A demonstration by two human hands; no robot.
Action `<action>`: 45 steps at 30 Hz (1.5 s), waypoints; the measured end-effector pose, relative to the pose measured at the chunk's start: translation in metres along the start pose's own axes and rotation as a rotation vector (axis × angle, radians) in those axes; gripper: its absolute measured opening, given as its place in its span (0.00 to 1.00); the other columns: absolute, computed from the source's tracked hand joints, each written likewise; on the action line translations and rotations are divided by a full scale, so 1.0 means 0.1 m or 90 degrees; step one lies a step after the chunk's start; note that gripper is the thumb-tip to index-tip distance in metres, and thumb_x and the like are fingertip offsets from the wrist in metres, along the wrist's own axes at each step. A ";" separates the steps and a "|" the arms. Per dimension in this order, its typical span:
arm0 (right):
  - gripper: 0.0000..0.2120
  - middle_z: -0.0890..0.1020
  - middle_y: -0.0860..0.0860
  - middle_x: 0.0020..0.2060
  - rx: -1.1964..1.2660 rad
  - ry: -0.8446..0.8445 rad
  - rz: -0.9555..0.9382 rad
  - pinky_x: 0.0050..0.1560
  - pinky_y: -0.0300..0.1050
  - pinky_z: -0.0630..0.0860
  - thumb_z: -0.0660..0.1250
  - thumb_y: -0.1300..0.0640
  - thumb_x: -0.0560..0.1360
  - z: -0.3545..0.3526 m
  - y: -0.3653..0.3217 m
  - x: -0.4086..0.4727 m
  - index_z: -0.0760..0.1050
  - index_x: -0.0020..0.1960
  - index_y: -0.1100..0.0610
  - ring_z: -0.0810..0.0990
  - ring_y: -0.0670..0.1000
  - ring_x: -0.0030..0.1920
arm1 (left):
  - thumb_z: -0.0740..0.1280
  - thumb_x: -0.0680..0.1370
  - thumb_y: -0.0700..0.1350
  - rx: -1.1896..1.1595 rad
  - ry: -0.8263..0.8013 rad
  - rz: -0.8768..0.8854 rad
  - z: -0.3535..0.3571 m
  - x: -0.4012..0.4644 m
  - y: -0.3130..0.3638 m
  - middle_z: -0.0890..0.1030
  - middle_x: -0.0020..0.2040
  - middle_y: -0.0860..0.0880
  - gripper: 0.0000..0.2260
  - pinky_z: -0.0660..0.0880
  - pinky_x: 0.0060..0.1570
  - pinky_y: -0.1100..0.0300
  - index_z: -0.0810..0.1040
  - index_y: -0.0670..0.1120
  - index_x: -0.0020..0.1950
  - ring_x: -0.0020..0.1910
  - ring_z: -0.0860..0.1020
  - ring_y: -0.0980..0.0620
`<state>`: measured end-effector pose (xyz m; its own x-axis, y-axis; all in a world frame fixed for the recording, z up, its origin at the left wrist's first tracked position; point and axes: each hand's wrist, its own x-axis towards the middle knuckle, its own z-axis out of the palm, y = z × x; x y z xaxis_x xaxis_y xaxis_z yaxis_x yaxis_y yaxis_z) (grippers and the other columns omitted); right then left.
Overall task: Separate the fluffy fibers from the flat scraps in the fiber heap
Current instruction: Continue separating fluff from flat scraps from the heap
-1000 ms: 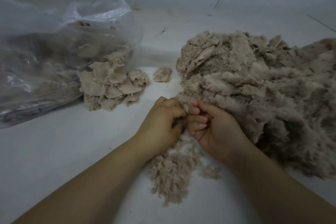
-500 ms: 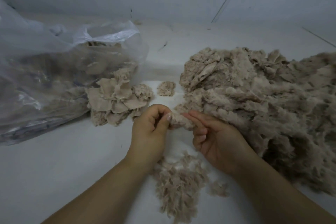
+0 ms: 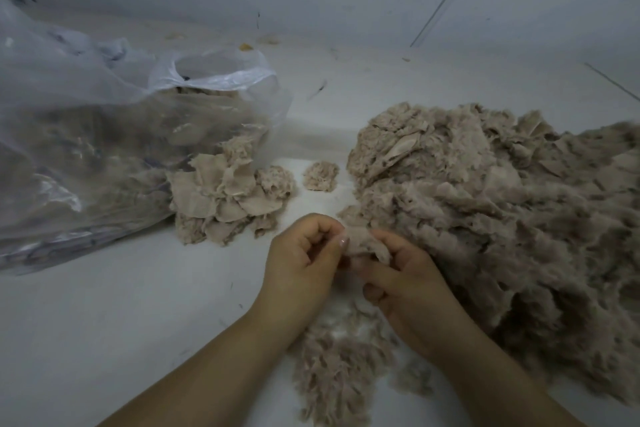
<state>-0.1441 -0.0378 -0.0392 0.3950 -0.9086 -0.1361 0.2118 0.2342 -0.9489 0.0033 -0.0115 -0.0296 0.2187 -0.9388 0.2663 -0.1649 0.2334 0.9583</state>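
Observation:
A big beige fiber heap (image 3: 502,218) fills the right side of the white surface. At its near left edge, my left hand (image 3: 301,260) and my right hand (image 3: 405,281) both pinch one small fiber piece (image 3: 363,243) between them. A pile of flat scraps (image 3: 225,198) lies to the left, by the mouth of the plastic bag. Loose fluffy fibers (image 3: 339,367) lie in a small pile under and between my forearms.
A large clear plastic bag (image 3: 104,149) holding more beige material lies at the left. One small fiber clump (image 3: 321,175) sits alone between the scrap pile and the heap. A white wall rises behind.
My hands stayed at the heap's edge, and both now pinch a small piece drawn out from it. The camera tilted, so the whole scene sits lower in view.

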 end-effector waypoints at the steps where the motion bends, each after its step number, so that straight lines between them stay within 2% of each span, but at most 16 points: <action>1: 0.11 0.79 0.55 0.40 -0.040 0.000 -0.005 0.30 0.40 0.67 0.73 0.58 0.70 0.01 -0.01 -0.01 0.84 0.53 0.53 0.68 0.52 0.35 | 0.68 0.78 0.37 0.018 -0.020 0.003 0.01 -0.02 0.02 0.82 0.37 0.49 0.09 0.77 0.35 0.62 0.80 0.49 0.41 0.35 0.80 0.52; 4: 0.04 0.75 0.55 0.35 -0.014 0.030 0.017 0.28 0.39 0.65 0.72 0.56 0.72 0.00 -0.02 0.00 0.84 0.43 0.55 0.66 0.47 0.30 | 0.65 0.78 0.43 0.086 -0.032 0.038 -0.04 -0.05 0.06 0.81 0.38 0.52 0.07 0.77 0.38 0.58 0.80 0.48 0.41 0.37 0.79 0.53; 7: 0.08 0.74 0.58 0.33 0.049 0.080 0.059 0.24 0.38 0.64 0.65 0.65 0.77 -0.02 0.01 0.02 0.80 0.41 0.65 0.65 0.46 0.26 | 0.63 0.78 0.37 0.321 -0.026 0.117 -0.14 0.04 0.05 0.79 0.47 0.51 0.05 0.73 0.46 0.61 0.78 0.43 0.48 0.46 0.76 0.54; 10: 0.10 0.79 0.57 0.34 0.085 0.080 0.085 0.23 0.38 0.65 0.63 0.66 0.78 0.00 -0.01 0.02 0.81 0.43 0.64 0.67 0.46 0.25 | 0.63 0.74 0.33 0.543 -0.105 0.142 -0.11 0.32 0.03 0.76 0.61 0.42 0.15 0.71 0.59 0.55 0.76 0.38 0.60 0.61 0.74 0.45; 13: 0.12 0.81 0.57 0.34 0.110 0.076 0.098 0.24 0.38 0.66 0.62 0.64 0.80 0.00 -0.04 0.01 0.83 0.44 0.63 0.69 0.45 0.26 | 0.61 0.74 0.35 0.778 -0.175 0.151 -0.03 0.78 -0.01 0.64 0.76 0.44 0.28 0.48 0.75 0.43 0.65 0.42 0.75 0.77 0.58 0.43; 15: 0.14 0.80 0.56 0.34 0.119 0.073 0.096 0.24 0.38 0.67 0.61 0.64 0.80 0.01 -0.04 0.01 0.84 0.43 0.62 0.70 0.45 0.26 | 0.57 0.79 0.39 0.899 -0.219 0.170 -0.04 1.10 -0.06 0.62 0.77 0.48 0.24 0.38 0.72 0.36 0.63 0.46 0.76 0.79 0.52 0.45; 17: 0.13 0.80 0.56 0.33 0.127 0.069 0.098 0.24 0.38 0.68 0.61 0.63 0.80 0.02 -0.04 0.00 0.83 0.44 0.63 0.70 0.45 0.26 | 0.55 0.81 0.42 0.975 -0.307 0.171 -0.11 1.31 -0.12 0.65 0.76 0.51 0.23 0.38 0.69 0.30 0.63 0.50 0.77 0.78 0.56 0.46; 19: 0.11 0.80 0.57 0.33 0.140 0.065 0.102 0.24 0.38 0.68 0.61 0.63 0.80 0.01 -0.05 0.00 0.82 0.45 0.64 0.71 0.46 0.26 | 0.58 0.81 0.44 0.948 -0.356 0.148 -0.24 1.34 -0.20 0.70 0.73 0.51 0.22 0.49 0.71 0.32 0.65 0.51 0.76 0.72 0.66 0.47; 22: 0.10 0.80 0.58 0.34 0.145 0.057 0.101 0.25 0.38 0.69 0.62 0.62 0.79 0.00 -0.04 0.01 0.81 0.47 0.65 0.71 0.47 0.27 | 0.60 0.82 0.46 0.785 -0.275 0.221 -0.54 1.08 -0.29 0.77 0.67 0.45 0.17 0.65 0.70 0.52 0.73 0.48 0.71 0.65 0.75 0.45; 30: 0.17 0.80 0.58 0.36 0.130 0.043 0.087 0.27 0.40 0.71 0.66 0.53 0.71 0.02 -0.03 0.02 0.79 0.52 0.66 0.73 0.48 0.29 | 0.62 0.78 0.45 0.630 -0.207 0.295 -1.29 0.33 -0.22 0.83 0.55 0.42 0.16 0.64 0.66 0.71 0.83 0.35 0.53 0.57 0.79 0.50; 34: 0.11 0.80 0.58 0.34 0.107 0.072 0.086 0.25 0.40 0.71 0.60 0.60 0.81 0.07 -0.05 0.03 0.79 0.49 0.65 0.73 0.48 0.27 | 0.61 0.78 0.45 0.716 -0.183 0.262 -1.42 0.25 -0.17 0.82 0.40 0.41 0.16 0.74 0.51 0.55 0.83 0.36 0.41 0.42 0.80 0.43; 36: 0.12 0.80 0.58 0.34 0.097 0.083 0.083 0.25 0.40 0.71 0.58 0.61 0.81 0.10 -0.06 0.04 0.79 0.46 0.64 0.73 0.48 0.26 | 0.67 0.74 0.40 0.840 -0.182 0.230 -1.38 0.22 -0.09 0.80 0.38 0.41 0.07 0.76 0.48 0.51 0.82 0.38 0.41 0.41 0.79 0.40; 38: 0.13 0.80 0.58 0.34 0.082 0.083 0.071 0.25 0.41 0.71 0.58 0.61 0.82 0.11 -0.05 0.04 0.79 0.45 0.63 0.73 0.48 0.26 | 0.67 0.64 0.34 0.940 -0.189 0.231 -1.22 0.18 0.02 0.79 0.37 0.42 0.07 0.74 0.54 0.46 0.81 0.40 0.40 0.44 0.78 0.39; 40: 0.15 0.81 0.57 0.34 0.064 0.084 0.050 0.26 0.40 0.71 0.57 0.58 0.83 0.14 -0.04 0.03 0.79 0.46 0.63 0.73 0.48 0.26 | 0.61 0.64 0.36 0.987 -0.194 0.270 -0.97 0.14 0.10 0.79 0.37 0.42 0.09 0.69 0.63 0.38 0.79 0.42 0.38 0.47 0.78 0.39; 42: 0.16 0.81 0.56 0.34 0.053 0.094 0.025 0.26 0.40 0.71 0.57 0.56 0.83 0.16 -0.01 0.00 0.80 0.47 0.63 0.73 0.48 0.26 | 0.56 0.70 0.39 0.990 -0.235 0.269 -0.67 0.10 0.10 0.80 0.44 0.44 0.12 0.60 0.71 0.38 0.79 0.43 0.45 0.54 0.76 0.41; 45: 0.17 0.82 0.55 0.33 0.056 0.112 0.002 0.26 0.39 0.71 0.56 0.55 0.84 0.19 0.00 -0.05 0.80 0.49 0.63 0.73 0.47 0.26 | 0.57 0.78 0.43 0.888 -0.288 0.164 -0.32 -0.03 0.00 0.73 0.63 0.44 0.13 0.56 0.73 0.52 0.74 0.44 0.61 0.65 0.68 0.44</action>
<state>-0.1293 -0.0272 -0.0330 0.2346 -0.9525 -0.1944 0.2916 0.2597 -0.9206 0.0336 -0.0008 -0.0274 -0.2256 -0.9686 0.1048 -0.9740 0.2217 -0.0474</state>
